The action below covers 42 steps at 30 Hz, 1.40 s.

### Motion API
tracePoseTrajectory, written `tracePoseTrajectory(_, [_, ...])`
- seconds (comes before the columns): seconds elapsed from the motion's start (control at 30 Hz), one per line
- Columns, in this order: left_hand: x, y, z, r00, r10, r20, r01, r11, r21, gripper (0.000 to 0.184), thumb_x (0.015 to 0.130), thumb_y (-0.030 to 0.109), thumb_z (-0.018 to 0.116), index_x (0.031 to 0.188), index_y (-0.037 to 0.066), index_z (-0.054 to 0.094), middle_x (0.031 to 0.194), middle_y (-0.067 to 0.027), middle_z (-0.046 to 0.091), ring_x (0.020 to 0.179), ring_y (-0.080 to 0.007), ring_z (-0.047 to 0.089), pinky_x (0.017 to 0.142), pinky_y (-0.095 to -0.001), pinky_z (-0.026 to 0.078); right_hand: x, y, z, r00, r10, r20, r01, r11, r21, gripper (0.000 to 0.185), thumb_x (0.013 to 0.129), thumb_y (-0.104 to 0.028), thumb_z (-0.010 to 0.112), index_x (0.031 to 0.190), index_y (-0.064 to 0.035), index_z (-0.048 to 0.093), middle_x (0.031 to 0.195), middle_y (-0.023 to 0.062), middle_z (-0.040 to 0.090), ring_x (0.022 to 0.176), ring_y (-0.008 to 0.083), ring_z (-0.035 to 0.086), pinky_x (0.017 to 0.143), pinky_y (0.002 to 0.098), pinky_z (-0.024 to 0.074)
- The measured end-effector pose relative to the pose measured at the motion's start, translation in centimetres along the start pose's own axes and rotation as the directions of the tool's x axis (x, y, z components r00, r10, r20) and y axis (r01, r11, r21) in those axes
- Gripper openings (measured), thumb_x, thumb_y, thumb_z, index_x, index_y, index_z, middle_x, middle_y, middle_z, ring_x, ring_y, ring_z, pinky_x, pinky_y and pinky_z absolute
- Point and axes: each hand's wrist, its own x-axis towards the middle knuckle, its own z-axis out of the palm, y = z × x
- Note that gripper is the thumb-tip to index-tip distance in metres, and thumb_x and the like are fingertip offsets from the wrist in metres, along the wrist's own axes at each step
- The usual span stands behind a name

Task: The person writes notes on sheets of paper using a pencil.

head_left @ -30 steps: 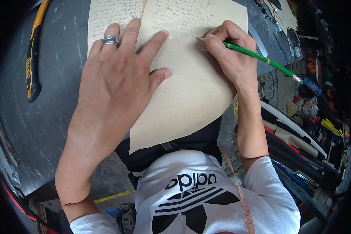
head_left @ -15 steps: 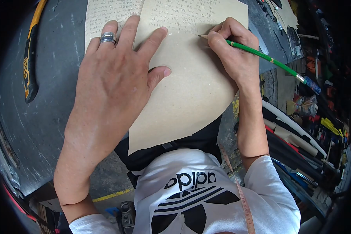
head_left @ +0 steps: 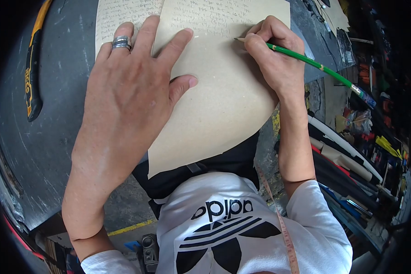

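A large sheet of brown paper (head_left: 205,118) lies over the table's near edge, with handwritten lines across its top. Spread flat on it, my left hand (head_left: 128,82) has its fingers apart and wears a ring. Beneath those fingers, at the upper left, is a second written sheet (head_left: 109,23). My right hand (head_left: 276,55) is closed around a green pencil (head_left: 306,59). The pencil's tip is at the paper, just under the lowest faint line of writing, and its other end slants down to the right.
A dark, scratched table (head_left: 61,150) carries a yellow-and-black utility knife (head_left: 32,77) at the left. To the right, rolls of material (head_left: 342,162) and assorted items crowd together below the table. A tape measure (head_left: 283,228) hangs down over my white shirt.
The paper and my left hand have shifted slightly left and up in view. My right hand stays on the pencil, whose tip has moved up a little.
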Motion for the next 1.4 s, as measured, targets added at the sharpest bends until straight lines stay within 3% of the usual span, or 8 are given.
tracePoseTrajectory(0.3, [-0.1, -0.1, 0.0, 1.000, 0.005, 0.001, -0.005, 1.000, -0.016, 0.063, 0.108, 0.060, 0.055, 0.161, 0.027, 0.053, 0.157, -0.0148, 0.055, 0.141, -0.0387, 0.054, 0.120, -0.0487, 0.046, -0.2, 0.0, 0.2, 0.999, -0.048, -0.014, 0.048, 0.998, 0.030, 0.022, 0.093, -0.003, 0.070, 0.078, -0.0038, 0.053, 0.084, 0.0026, 0.070, 0.076, 0.0059, 0.056, 0.070, 0.0232, 0.0470])
tracePoseTrajectory(0.43, [-0.2, 0.0, 0.1, 1.000, 0.000, 0.012, 0.000, 1.000, -0.007, 0.063, 0.108, 0.060, 0.055, 0.161, 0.027, 0.053, 0.157, -0.0146, 0.055, 0.141, -0.0382, 0.053, 0.120, -0.0489, 0.047, -0.6, -0.9, 0.0, 0.999, -0.042, 0.007, 0.042, 0.989, -0.139, 0.022, 0.094, -0.003, 0.070, 0.079, -0.0042, 0.054, 0.084, 0.0032, 0.070, 0.077, 0.0062, 0.058, 0.071, 0.0237, 0.0478])
tracePoseTrajectory(0.53, [0.0, 0.0, 0.1, 1.000, -0.005, 0.004, 0.005, 1.000, 0.008, 0.063, 0.107, 0.060, 0.055, 0.161, 0.027, 0.054, 0.157, -0.0143, 0.055, 0.141, -0.0377, 0.053, 0.120, -0.0489, 0.047, -0.6, -0.3, -0.2, 1.000, 0.031, 0.000, -0.031, 0.999, 0.026, 0.021, 0.095, -0.002, 0.070, 0.080, -0.0045, 0.055, 0.085, 0.0042, 0.071, 0.079, 0.0071, 0.060, 0.073, 0.0241, 0.0493])
tracePoseTrajectory(0.83, [-0.1, 0.0, 0.0, 1.000, 0.000, 0.013, 0.000, 1.000, 0.000, 0.063, 0.107, 0.060, 0.055, 0.161, 0.027, 0.054, 0.157, -0.0138, 0.054, 0.141, -0.0376, 0.054, 0.119, -0.0489, 0.047, -0.6, 0.0, -0.1, 1.000, -0.019, 0.008, 0.019, 0.999, -0.025, 0.022, 0.095, -0.002, 0.070, 0.080, -0.0036, 0.056, 0.086, 0.0049, 0.072, 0.080, 0.0080, 0.063, 0.074, 0.0244, 0.0501])
tracePoseTrajectory(0.93, [0.0, -0.1, 0.1, 1.000, -0.003, 0.018, 0.003, 1.000, 0.011, 0.063, 0.107, 0.060, 0.056, 0.161, 0.027, 0.054, 0.157, -0.0138, 0.054, 0.141, -0.0375, 0.053, 0.118, -0.0486, 0.048, -0.5, 0.6, -0.3, 1.000, -0.007, 0.001, 0.007, 0.997, 0.072, 0.021, 0.095, -0.002, 0.070, 0.080, -0.0036, 0.055, 0.086, 0.0046, 0.071, 0.080, 0.0078, 0.062, 0.073, 0.0244, 0.0499])
tracePoseTrajectory(1.4, [0.1, 0.0, -0.1, 1.000, -0.007, 0.028, 0.006, 1.000, 0.021, 0.063, 0.106, 0.060, 0.057, 0.160, 0.029, 0.054, 0.159, -0.0134, 0.054, 0.143, -0.0380, 0.053, 0.121, -0.0487, 0.046, -0.6, 0.7, -0.4, 1.000, 0.022, -0.015, -0.021, 0.998, 0.057, 0.023, 0.093, -0.001, 0.069, 0.078, -0.0036, 0.052, 0.084, 0.0034, 0.069, 0.077, 0.0063, 0.057, 0.070, 0.0230, 0.0459])
